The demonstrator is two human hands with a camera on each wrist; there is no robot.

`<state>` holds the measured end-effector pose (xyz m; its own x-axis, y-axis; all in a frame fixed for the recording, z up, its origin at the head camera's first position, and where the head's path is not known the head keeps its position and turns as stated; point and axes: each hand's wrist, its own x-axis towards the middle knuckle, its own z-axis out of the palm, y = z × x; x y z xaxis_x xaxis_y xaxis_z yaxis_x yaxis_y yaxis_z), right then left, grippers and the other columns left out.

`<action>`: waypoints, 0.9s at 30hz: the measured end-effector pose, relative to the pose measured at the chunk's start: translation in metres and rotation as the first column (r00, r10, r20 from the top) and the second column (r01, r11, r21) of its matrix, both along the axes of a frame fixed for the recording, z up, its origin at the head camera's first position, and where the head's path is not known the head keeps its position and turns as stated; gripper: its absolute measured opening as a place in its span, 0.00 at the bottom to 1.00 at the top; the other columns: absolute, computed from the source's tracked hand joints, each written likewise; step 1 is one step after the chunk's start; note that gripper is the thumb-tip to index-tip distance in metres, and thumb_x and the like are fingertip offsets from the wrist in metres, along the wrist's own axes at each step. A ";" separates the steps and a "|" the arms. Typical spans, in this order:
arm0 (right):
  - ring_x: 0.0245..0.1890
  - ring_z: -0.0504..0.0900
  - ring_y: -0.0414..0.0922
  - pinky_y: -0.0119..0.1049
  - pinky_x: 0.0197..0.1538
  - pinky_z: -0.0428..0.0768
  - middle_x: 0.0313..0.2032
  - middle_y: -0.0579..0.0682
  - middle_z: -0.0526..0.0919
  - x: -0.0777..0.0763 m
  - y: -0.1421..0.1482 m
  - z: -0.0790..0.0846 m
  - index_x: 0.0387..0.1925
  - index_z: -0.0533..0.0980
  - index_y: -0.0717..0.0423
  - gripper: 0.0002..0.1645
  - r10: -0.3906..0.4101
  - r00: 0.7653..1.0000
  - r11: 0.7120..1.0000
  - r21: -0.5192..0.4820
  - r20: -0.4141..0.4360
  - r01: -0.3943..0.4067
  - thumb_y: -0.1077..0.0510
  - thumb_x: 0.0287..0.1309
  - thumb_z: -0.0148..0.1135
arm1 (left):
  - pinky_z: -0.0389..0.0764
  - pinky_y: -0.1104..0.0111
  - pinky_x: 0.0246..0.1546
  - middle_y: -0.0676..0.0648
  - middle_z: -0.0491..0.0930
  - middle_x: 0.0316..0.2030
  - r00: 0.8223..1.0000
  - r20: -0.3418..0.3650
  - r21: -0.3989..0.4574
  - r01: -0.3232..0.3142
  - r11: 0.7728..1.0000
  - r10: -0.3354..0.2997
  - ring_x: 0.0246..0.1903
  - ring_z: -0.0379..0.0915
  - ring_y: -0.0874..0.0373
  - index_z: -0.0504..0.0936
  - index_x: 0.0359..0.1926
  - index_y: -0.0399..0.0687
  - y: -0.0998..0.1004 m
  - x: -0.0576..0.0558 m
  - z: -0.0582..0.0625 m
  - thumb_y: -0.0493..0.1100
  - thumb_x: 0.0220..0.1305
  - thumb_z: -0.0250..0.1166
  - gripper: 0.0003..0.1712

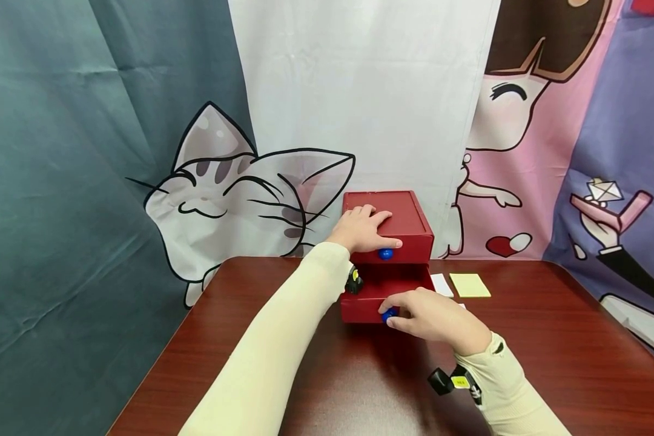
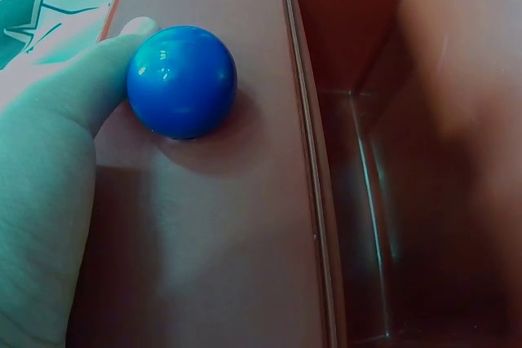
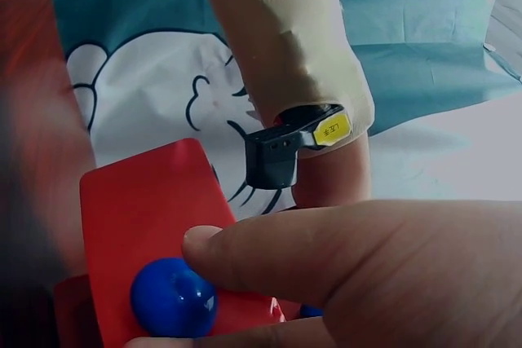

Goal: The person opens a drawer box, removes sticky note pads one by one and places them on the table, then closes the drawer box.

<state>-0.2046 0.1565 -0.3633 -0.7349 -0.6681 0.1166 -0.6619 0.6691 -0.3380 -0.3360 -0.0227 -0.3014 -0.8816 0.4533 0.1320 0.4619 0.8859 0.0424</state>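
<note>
A small red two-drawer box (image 1: 409, 212) stands at the table's back. My left hand (image 1: 360, 229) rests on its top with fingers spread, the thumb lying along the upper drawer's front edge. Close below that thumb is the upper drawer's round blue knob (image 2: 183, 83). The lower drawer (image 1: 360, 310) is pulled out, its inside partly visible in the left wrist view. My right hand (image 1: 436, 316) pinches the lower drawer's blue knob (image 3: 173, 299) between thumb and fingers. In the right wrist view, the thumb lies at the knob's upper side and a finger passes below it.
Right of the box, a yellow sticky-note pad (image 1: 470, 285) and a white paper (image 1: 441, 285) lie on the brown table (image 1: 545, 339). Behind hangs a cartoon-printed curtain (image 1: 360, 91). Each wrist carries a small black camera (image 1: 441, 381).
</note>
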 end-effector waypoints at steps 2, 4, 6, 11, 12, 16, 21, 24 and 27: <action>0.31 0.77 0.33 0.34 0.39 0.80 0.36 0.34 0.84 0.000 0.000 0.000 0.47 0.84 0.45 0.12 -0.002 1.000 1.000 -0.002 -0.012 0.002 0.51 0.62 0.70 | 0.55 0.52 0.73 0.48 0.61 0.72 1.000 0.001 0.000 -0.001 1.000 0.001 0.70 0.57 0.51 0.59 0.77 0.67 0.000 0.000 0.000 0.80 0.60 0.53 0.50; 0.30 0.76 0.32 0.34 0.38 0.80 0.35 0.33 0.83 -0.001 0.000 0.000 0.47 0.84 0.44 0.11 -0.003 1.000 1.000 -0.003 -0.030 0.003 0.51 0.62 0.70 | 0.55 0.52 0.73 0.48 0.61 0.72 1.000 -0.001 0.001 0.000 1.000 0.000 0.70 0.57 0.51 0.59 0.77 0.67 0.000 0.000 0.000 0.80 0.60 0.53 0.50; 0.30 0.76 0.32 0.34 0.37 0.79 0.34 0.33 0.83 -0.001 -0.001 0.000 0.46 0.84 0.44 0.11 -0.006 0.999 1.000 -0.004 -0.049 0.006 0.52 0.62 0.70 | 0.55 0.52 0.73 0.48 0.61 0.71 1.000 -0.001 0.003 0.001 1.000 -0.001 0.69 0.57 0.51 0.60 0.77 0.67 0.000 0.000 0.000 0.80 0.60 0.53 0.49; 0.29 0.75 0.32 0.34 0.35 0.79 0.33 0.32 0.82 0.000 -0.002 0.000 0.45 0.85 0.43 0.10 -0.010 0.997 1.000 -0.007 -0.074 0.010 0.52 0.61 0.70 | 0.56 0.52 0.73 0.48 0.62 0.71 1.000 0.004 0.001 0.003 1.000 -0.003 0.69 0.57 0.51 0.60 0.77 0.67 0.000 0.000 0.000 0.80 0.60 0.53 0.50; 0.28 0.75 0.32 0.33 0.35 0.79 0.33 0.33 0.82 0.000 -0.002 0.000 0.45 0.85 0.43 0.10 -0.010 0.997 1.000 -0.008 -0.077 0.010 0.52 0.61 0.70 | 0.56 0.52 0.73 0.48 0.62 0.71 1.000 0.004 0.002 0.004 1.000 -0.004 0.69 0.57 0.51 0.60 0.77 0.67 0.000 0.000 0.001 0.80 0.60 0.53 0.50; 0.28 0.75 0.32 0.33 0.35 0.79 0.32 0.33 0.82 0.000 -0.002 0.000 0.45 0.85 0.43 0.10 -0.005 0.996 1.000 -0.010 -0.089 0.004 0.53 0.61 0.70 | 0.57 0.52 0.73 0.48 0.62 0.71 1.000 0.004 0.003 0.005 1.000 -0.005 0.69 0.58 0.51 0.60 0.77 0.67 0.000 0.000 0.000 0.80 0.60 0.53 0.49; 0.28 0.75 0.32 0.33 0.35 0.78 0.31 0.32 0.82 0.000 -0.002 0.000 0.46 0.85 0.44 0.11 -0.016 0.994 1.000 -0.006 -0.110 0.016 0.53 0.60 0.71 | 0.56 0.53 0.73 0.48 0.61 0.72 1.000 0.006 -0.008 -0.001 1.000 0.001 0.69 0.57 0.51 0.59 0.78 0.68 0.000 -0.002 -0.001 0.80 0.60 0.53 0.50; 0.27 0.74 0.32 0.32 0.34 0.77 0.30 0.31 0.81 0.000 -0.003 0.000 0.46 0.85 0.43 0.11 -0.036 0.993 0.999 -0.005 -0.111 0.036 0.53 0.60 0.71 | 0.56 0.53 0.73 0.48 0.61 0.72 1.000 0.009 -0.011 -0.005 1.000 0.005 0.70 0.57 0.51 0.59 0.78 0.68 0.001 -0.003 -0.001 0.81 0.59 0.53 0.50; 0.27 0.75 0.32 0.32 0.33 0.77 0.29 0.32 0.81 -0.001 -0.003 -0.001 0.47 0.84 0.43 0.12 -0.050 0.994 0.999 -0.011 -0.098 0.049 0.53 0.60 0.71 | 0.56 0.52 0.73 0.48 0.61 0.72 1.000 0.008 -0.010 -0.007 1.000 0.007 0.70 0.57 0.51 0.59 0.77 0.69 0.001 -0.004 -0.001 0.81 0.59 0.53 0.50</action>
<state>-0.2059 0.1539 -0.3645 -0.7516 -0.6301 0.1954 -0.6585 0.6991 -0.2786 -0.3398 -0.0218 -0.3028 -0.8859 0.4479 0.1207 0.4549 0.8897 0.0371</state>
